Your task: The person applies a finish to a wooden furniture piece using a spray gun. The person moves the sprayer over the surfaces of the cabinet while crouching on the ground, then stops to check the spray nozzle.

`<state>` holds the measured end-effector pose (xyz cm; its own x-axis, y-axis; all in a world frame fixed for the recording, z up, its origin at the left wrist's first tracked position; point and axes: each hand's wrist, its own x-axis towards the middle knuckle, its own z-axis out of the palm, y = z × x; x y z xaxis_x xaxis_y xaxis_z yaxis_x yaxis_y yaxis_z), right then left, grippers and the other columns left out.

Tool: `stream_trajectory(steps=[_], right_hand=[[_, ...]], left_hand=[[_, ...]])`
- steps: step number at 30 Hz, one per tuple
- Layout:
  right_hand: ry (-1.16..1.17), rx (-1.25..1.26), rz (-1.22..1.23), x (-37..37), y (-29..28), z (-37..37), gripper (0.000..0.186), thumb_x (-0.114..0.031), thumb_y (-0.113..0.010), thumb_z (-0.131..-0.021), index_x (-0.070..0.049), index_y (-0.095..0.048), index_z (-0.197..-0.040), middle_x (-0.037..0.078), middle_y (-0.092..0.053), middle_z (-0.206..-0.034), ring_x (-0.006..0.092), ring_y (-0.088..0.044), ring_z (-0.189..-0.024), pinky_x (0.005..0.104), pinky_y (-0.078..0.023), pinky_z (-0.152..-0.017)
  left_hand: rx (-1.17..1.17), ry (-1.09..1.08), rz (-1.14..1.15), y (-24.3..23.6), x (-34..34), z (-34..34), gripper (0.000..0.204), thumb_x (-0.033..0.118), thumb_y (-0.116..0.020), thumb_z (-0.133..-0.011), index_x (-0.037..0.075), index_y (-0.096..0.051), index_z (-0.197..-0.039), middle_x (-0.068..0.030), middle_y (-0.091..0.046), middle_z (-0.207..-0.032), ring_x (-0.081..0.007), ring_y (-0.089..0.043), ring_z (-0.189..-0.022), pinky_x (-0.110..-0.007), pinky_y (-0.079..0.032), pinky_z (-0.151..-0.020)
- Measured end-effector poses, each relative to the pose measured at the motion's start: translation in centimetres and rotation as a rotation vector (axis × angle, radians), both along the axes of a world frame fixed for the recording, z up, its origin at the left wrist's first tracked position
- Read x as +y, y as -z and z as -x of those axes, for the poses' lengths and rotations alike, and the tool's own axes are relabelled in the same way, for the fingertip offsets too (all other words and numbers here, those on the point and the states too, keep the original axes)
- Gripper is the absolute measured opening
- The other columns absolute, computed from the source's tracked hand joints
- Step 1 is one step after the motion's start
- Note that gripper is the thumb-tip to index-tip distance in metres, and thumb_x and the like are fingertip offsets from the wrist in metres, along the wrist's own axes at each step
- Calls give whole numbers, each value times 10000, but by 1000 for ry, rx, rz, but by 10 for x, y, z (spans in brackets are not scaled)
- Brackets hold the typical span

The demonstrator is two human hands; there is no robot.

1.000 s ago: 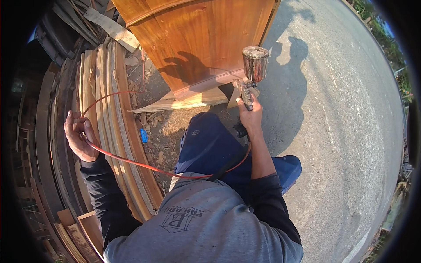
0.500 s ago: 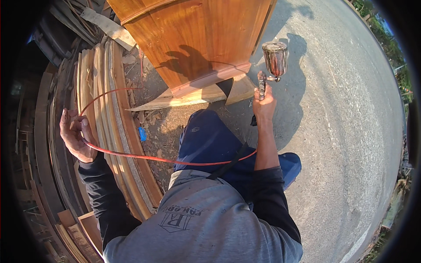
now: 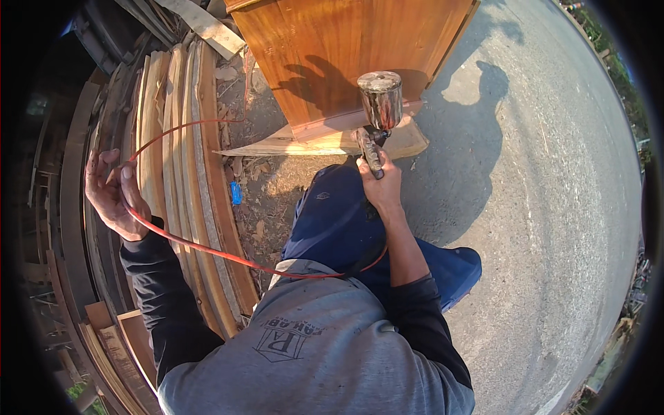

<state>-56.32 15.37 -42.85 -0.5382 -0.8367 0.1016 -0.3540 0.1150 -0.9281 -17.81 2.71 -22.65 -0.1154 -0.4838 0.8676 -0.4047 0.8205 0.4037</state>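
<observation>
In my right hand [image 3: 385, 188] is a spray gun [image 3: 371, 152] with a shiny, stained metal cup [image 3: 382, 102] on top, fingers wrapped round its handle. The gun is before the lower part of a varnished wooden cabinet [image 3: 394, 41], whose near panel bears the shadow of a hand. Far out to the left, my left hand [image 3: 116, 197] has its fingers loosely curled round a red hose [image 3: 207, 250]. From there the hose sags across my lap towards the right forearm, where it passes out of sight. Its other stretch curves away over the planks.
Long rough-edged planks [image 3: 176, 138] are stacked at the left. Flat wood pieces [image 3: 325, 144] lie under the cabinet's base. A small blue scrap [image 3: 236, 193] rests on the littered ground. Grey pavement [image 3: 553, 228] spreads to the right, with my shadow on it.
My right hand has brought the spray gun leftwards and nearer, from beside the cabinet to in front of its lower edge. The left hand stays on the hose. The view has shifted slightly.
</observation>
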Motion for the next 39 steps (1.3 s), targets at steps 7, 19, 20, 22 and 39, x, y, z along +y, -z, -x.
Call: stream_trajectory(steps=[7,19,20,22,39], right_hand=[[-230,-174,92,-2,13,-22,431,-205,-729,-880,14,-645,-1242,206,-738,-1013,295,-735,-933,378,-547,-838],[33,-44,74,-11,21,23,411,-174,-726,-873,-39,-655,-1255,193,-735,-972,308,-739,-910,372,-544,-827],[70,-29,44,-11,21,32,414,-173,-729,-872,-38,-653,-1255,198,-733,-972,319,-737,-910,377,-544,-827],[145,64,51,-10,25,47,420,-172,-731,-868,-26,-649,-1253,210,-729,-974,363,-727,-915,401,-545,-827],[513,336,-135,-7,35,138,318,-161,-713,-891,20,-630,-1140,244,-699,-826,436,-704,-773,486,-537,-687]], left_hand=[[33,-15,-12,1,3,-5,536,-46,-587,-975,3,-393,-1473,-194,-578,-1251,-178,-690,-903,-299,-615,-824],[7,-43,-34,9,2,-14,552,-60,-592,-967,9,-397,-1479,-185,-573,-1288,-146,-683,-848,-279,-585,-828],[28,-33,-43,11,1,-14,558,-62,-598,-965,13,-402,-1482,-180,-575,-1288,-136,-679,-840,-269,-574,-822],[23,-30,-55,13,2,-13,559,-62,-600,-964,16,-406,-1482,-176,-576,-1287,-133,-676,-834,-264,-573,-817],[-16,35,-135,5,6,2,587,-36,-635,-966,36,-404,-1501,-160,-559,-1366,-100,-622,-822,-257,-525,-806]])
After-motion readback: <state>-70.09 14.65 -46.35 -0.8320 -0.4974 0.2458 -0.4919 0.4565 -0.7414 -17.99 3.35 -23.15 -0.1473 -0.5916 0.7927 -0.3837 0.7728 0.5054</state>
